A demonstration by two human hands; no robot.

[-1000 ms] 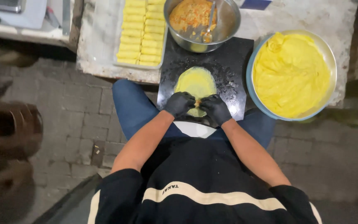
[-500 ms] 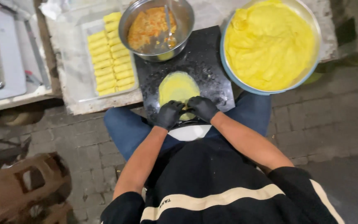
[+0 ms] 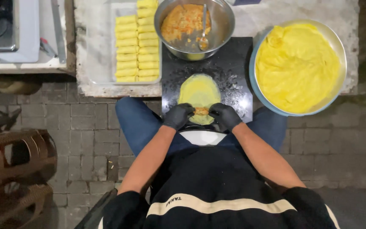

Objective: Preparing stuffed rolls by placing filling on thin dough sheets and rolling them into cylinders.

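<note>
From the head camera I look straight down on my two black-gloved hands at the near edge of a black slab (image 3: 234, 55). A thin round yellow wrapper (image 3: 200, 91) lies flat on that slab, its near rim towards my lap. A small heap of orange filling (image 3: 201, 111) sits on that near rim, between my hands. My left hand (image 3: 178, 115) and right hand (image 3: 224, 116) both have the fingers curled in, pinching the wrapper's near edge on either side of the filling; the fingertips themselves are tucked under, so I cannot tell how tight the pinch is.

I judge the wrapper soft, limp and easily torn (it lies without a wrinkle, like a thin crepe), so the edge is the place to hold it, lightly, with both hands together.

Beyond it stands a metal bowl (image 3: 225, 25) of the same filling with a spoon (image 3: 203, 40) in it. To the left lies a tray (image 3: 106, 63) of finished yellow rolls (image 3: 137, 46), to the right a wide bowl (image 3: 257, 91) heaped with yellow wrappers (image 3: 297, 68).
</note>
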